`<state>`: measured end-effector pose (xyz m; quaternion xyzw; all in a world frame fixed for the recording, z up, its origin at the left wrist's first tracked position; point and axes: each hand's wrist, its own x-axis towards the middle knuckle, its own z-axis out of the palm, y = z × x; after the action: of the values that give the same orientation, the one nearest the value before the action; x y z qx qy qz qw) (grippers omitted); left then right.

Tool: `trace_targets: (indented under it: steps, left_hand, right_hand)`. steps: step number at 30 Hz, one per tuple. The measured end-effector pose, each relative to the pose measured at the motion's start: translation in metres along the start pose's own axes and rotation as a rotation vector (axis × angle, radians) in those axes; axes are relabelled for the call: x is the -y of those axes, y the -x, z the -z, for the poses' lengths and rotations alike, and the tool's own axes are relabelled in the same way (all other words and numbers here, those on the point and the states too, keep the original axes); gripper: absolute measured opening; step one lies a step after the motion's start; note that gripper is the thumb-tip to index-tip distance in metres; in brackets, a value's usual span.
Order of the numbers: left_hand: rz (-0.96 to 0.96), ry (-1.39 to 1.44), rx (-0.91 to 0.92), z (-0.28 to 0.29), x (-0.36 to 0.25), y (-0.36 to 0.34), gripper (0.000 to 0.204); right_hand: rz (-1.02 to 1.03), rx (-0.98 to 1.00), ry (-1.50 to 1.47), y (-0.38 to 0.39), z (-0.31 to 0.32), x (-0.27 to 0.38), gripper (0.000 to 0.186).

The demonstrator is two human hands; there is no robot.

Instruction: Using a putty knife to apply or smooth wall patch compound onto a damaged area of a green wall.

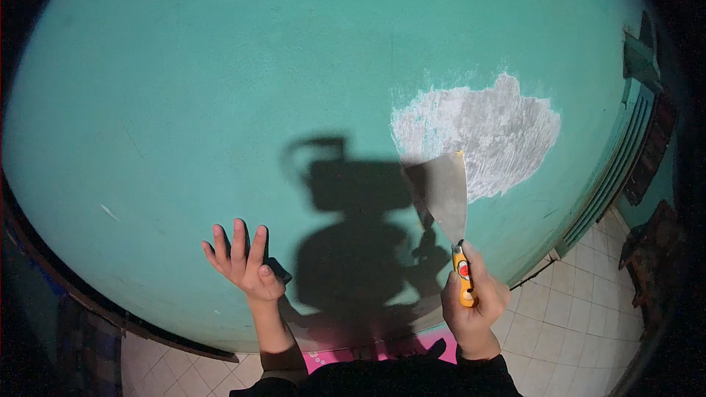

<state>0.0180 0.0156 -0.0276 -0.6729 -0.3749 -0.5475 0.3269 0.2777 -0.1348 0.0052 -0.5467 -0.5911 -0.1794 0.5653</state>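
My right hand (476,301) grips the orange handle of a wide metal scraper (443,195), whose blade is raised in front of the lower left part of a rough whitish scraped patch (500,129) on the green painted wall (220,81). Whether the blade touches the wall I cannot tell. My left hand (240,263) is held up at the lower middle left, its fingers spread with nothing in them, close to the wall. A dark shadow of my head and body falls on the wall between my two hands.
A pale tiled floor (559,301) shows along the bottom and right. A pink floral item (338,355) lies below the wall. At the far right are a grooved green frame (610,162) and dark furniture (643,265). A dark edge curves along the wall's lower left.
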Motion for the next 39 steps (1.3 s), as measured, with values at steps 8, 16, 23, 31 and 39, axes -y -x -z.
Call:
trace_targets:
  steps: [8,16,23,31,39]
  left_hand:
    - [-0.004,0.006,0.007,0.002,0.0,0.0,0.055]
    - [0.011,0.029,-0.041,0.001,-0.002,-0.002,0.05]
    - [0.02,0.015,-0.041,0.005,0.0,-0.003,0.05]
    - [0.007,0.027,-0.055,0.007,0.0,-0.004,0.051]
    - [0.007,0.026,-0.053,0.012,-0.001,-0.004,0.054]
  right_hand:
    - [-0.002,-0.067,-0.021,-0.001,-0.003,0.001,0.034]
    - [-0.016,-0.019,-0.001,-0.003,0.004,0.008,0.035]
    - [0.003,-0.009,-0.02,-0.004,0.003,0.013,0.036]
    - [-0.029,-0.037,0.007,-0.006,0.001,0.024,0.036]
    - [-0.082,-0.079,-0.021,-0.001,0.0,0.023,0.036]
